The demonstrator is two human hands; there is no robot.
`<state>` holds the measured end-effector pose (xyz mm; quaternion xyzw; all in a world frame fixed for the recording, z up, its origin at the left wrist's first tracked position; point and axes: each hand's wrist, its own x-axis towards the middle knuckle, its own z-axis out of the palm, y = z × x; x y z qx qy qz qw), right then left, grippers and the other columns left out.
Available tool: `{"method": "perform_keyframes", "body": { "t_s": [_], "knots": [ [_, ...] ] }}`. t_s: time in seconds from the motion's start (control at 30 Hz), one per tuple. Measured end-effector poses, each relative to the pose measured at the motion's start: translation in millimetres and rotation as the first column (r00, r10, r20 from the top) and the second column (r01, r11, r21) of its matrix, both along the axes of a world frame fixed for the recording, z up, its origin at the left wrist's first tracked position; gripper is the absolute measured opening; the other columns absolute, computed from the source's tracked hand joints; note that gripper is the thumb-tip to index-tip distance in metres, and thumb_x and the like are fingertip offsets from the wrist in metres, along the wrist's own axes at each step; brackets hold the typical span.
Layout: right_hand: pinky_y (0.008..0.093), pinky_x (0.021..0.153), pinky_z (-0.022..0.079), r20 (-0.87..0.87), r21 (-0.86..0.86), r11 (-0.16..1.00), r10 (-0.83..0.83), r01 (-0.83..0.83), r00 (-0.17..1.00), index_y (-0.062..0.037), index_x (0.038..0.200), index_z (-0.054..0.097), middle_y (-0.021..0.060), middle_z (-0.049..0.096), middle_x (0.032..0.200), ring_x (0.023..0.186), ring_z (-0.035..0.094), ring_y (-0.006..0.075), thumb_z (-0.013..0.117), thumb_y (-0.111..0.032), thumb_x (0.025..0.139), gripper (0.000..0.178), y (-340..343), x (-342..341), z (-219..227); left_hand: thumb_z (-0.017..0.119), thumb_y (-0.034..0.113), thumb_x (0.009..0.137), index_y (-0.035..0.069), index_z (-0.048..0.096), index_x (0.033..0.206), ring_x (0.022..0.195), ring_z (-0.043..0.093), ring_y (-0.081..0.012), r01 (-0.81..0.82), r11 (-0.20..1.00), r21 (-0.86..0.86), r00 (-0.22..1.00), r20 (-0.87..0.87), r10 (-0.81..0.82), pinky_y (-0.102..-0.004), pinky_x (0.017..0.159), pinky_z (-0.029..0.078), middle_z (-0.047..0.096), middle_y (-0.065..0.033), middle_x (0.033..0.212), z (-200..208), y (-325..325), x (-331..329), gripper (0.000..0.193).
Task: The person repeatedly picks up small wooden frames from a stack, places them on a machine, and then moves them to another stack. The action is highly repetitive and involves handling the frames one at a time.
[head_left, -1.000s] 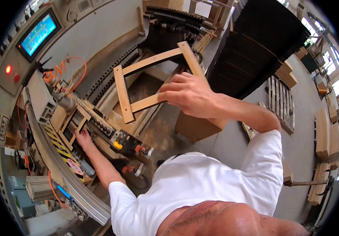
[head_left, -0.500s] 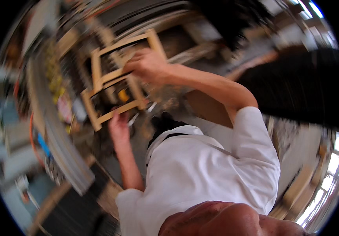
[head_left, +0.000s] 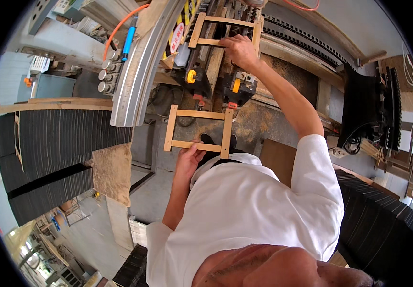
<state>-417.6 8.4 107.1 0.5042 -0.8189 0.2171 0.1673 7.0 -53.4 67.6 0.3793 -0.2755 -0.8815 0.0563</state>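
Note:
My right hand (head_left: 241,50) reaches far forward, its fingers closed on the near rail of a small wooden frame (head_left: 230,21). That frame is at the machine's rails, beyond two black blocks with yellow knobs (head_left: 191,75); whether it rests on them I cannot tell. Close to my body, my left hand (head_left: 187,160) grips the near rail of a second wooden frame (head_left: 226,131) from below. This one is held up over the floor, apart from the first. Both are open rectangles of pale wood, with dark dots at the corners of the nearer one.
A long silver metal rail (head_left: 132,91) runs along my left, near an orange hose (head_left: 115,29) and a blue cylinder (head_left: 129,42). Tall stacks of black panels (head_left: 58,138) stand at the left and at the lower right. Sawdust (head_left: 254,119) lies on the floor ahead.
The two frames were close together, nearly touching; now they are well apart. My right hand has carried its frame forward to the machine, while the left still holds the other near me. The view has turned.

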Motion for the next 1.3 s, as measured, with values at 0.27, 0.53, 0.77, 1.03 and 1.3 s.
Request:
{"method": "perform_keyframes", "body": {
  "t_s": [0.27, 0.53, 0.77, 1.03, 1.3],
  "knots": [
    [0.0407, 0.092, 0.041, -0.069, 0.183, 0.979, -0.083, 0.095, 0.994, -0.0186, 0.122, 0.063, 0.0047, 0.07, 0.11, 0.109, 0.059, 0.024, 0.063, -0.012, 0.085, 0.037, -37.7, -58.6, 0.6, 0.066, 0.015, 0.091, 0.004, 0.061, 0.114, 0.106, 0.063, -0.024, -0.185, 0.981, -0.06, 0.975, 0.112, 0.19, -0.0413, 0.096, 0.05, 0.065, -0.0077, 0.111, -23.6, -17.0, 28.3, 0.026],
    [0.0415, 0.091, 0.04, -0.104, 0.289, 0.936, -0.177, 0.2, 0.979, -0.0247, 0.121, 0.064, 0.0072, 0.071, 0.098, 0.105, 0.06, 0.0258, 0.063, -0.014, 0.085, 0.037, -51.8, -98.8, 11.4, 0.067, 0.017, 0.091, 0.002, 0.055, 0.122, 0.106, 0.061, -0.0236, -0.199, 0.975, -0.097, 0.967, 0.14, 0.211, -0.0393, 0.092, 0.051, 0.061, -0.0078, 0.113, -46.4, -12.5, 16.1, 0.036],
    [0.0428, 0.086, 0.042, -0.099, 0.25, 0.959, -0.114, 0.136, 0.988, -0.0243, 0.117, 0.066, 0.0097, 0.07, 0.101, 0.103, 0.061, 0.0274, 0.062, -0.016, 0.086, 0.031, -54.3, -107.1, 4.3, 0.068, 0.018, 0.09, -0.002, 0.053, 0.122, 0.106, 0.061, -0.0245, -0.188, 0.974, -0.124, 0.96, 0.187, 0.209, -0.0402, 0.091, 0.051, 0.06, -0.0102, 0.113, -53.9, -4.3, -7.0, 0.04],
    [0.0434, 0.088, 0.041, -0.09, 0.215, 0.973, -0.062, 0.08, 0.994, -0.0248, 0.115, 0.065, 0.0098, 0.07, 0.092, 0.102, 0.06, 0.0273, 0.061, -0.014, 0.084, 0.033, -49.7, -115.6, 2.2, 0.067, 0.015, 0.089, -0.001, 0.054, 0.112, 0.098, 0.064, -0.0243, -0.212, 0.966, -0.145, 0.954, 0.182, 0.237, -0.0401, 0.087, 0.055, 0.063, -0.0128, 0.108, -57.2, -2.9, -24.0, 0.031],
    [0.0443, 0.087, 0.043, -0.091, 0.147, 0.988, -0.023, 0.036, 0.996, -0.0228, 0.113, 0.066, 0.0118, 0.071, 0.092, 0.093, 0.064, 0.0303, 0.058, -0.012, 0.085, 0.032, -49.7, -117.9, 2.1, 0.069, 0.013, 0.086, 0.0, 0.057, 0.109, 0.093, 0.065, -0.0228, -0.209, 0.955, -0.211, 0.939, 0.229, 0.256, -0.0389, 0.083, 0.057, 0.065, -0.012, 0.104, -58.0, -4.4, -38.5, 0.029]
  ]
}}
